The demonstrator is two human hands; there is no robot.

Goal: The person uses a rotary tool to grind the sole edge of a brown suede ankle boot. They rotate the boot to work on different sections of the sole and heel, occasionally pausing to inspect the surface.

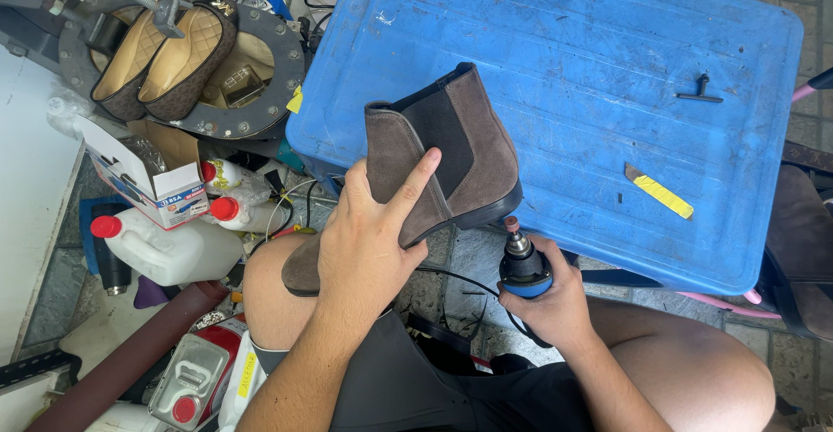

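Note:
My left hand grips a brown suede ankle boot with a black elastic side panel, holding it on its side above my left knee, sole toward the right. My right hand is closed around a small black and blue rotary tool. Its small grinding tip points up and sits just below the boot's heel edge, close to or touching it. A black cord runs from the tool down toward my lap.
A blue plastic lid lies ahead, carrying a yellow-handled blade and a small black key. At left are two tan flat shoes on a metal stand, a cardboard box, red-capped white bottles and a metal can.

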